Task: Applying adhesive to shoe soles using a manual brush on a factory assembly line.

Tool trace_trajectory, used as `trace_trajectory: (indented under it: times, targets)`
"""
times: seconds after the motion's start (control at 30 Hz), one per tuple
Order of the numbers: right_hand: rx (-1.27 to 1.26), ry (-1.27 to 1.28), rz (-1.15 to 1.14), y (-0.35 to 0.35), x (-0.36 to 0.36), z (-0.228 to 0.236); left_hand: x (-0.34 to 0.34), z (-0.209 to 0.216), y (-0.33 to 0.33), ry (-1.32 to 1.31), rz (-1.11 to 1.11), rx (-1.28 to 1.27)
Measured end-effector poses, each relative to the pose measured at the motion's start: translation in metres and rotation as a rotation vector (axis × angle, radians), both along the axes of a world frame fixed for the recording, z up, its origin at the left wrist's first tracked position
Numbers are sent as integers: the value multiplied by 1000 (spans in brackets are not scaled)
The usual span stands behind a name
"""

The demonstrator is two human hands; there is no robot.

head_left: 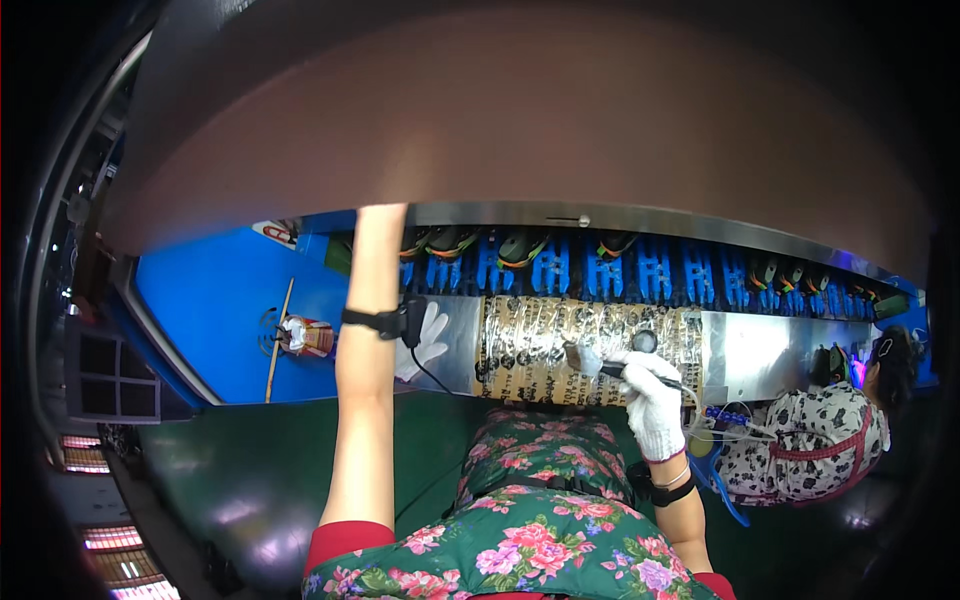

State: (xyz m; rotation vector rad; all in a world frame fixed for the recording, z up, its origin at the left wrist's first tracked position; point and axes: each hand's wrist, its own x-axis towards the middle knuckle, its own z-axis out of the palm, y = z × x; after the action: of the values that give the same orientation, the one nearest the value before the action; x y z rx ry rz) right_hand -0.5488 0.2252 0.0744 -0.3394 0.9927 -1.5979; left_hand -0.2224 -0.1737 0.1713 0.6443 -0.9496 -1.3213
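My right hand (652,405), in a white knitted glove, is closed around the dark handle of a brush (585,359) with pale bristles. The brush points left, over a bench strip (540,375) wrapped in printed brown paper and clear tape. Just beyond that hand is a small round dark-topped container (645,341). My bare left forearm (366,400), with a black strap and cable, reaches forward under a large brown hood (520,120). The hood's edge hides my left hand, so its fingers and anything in them do not show.
Under the hood runs a row of blue racks (604,275) carrying several dark shoes (522,247). A loose white glove (430,340) lies beside my left forearm. Farther left, a wooden stick (280,340) rests on a blue surface. At right sits another person (800,445) in a patterned apron.
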Motion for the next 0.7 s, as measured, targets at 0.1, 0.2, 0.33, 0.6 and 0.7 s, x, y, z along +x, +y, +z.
trace_trajectory:
  times: [0.1,0.2,0.33,0.6,0.7]
  targets:
    - [-16,-111,-21,0,-4,-5,-39,-6,-6,-552,215,-107]
    - [8,-185,-37,-2,-5,-9,-54,-15,0,-840,356,-203]
    - [22,-236,-75,-3,-7,-12,-47,-14,61,-814,450,-281]
    - [38,-269,-65,-3,-15,11,-25,-45,228,-80,-33,164]
    - [24,-242,-34,-6,-7,34,-32,-65,232,263,-343,801]
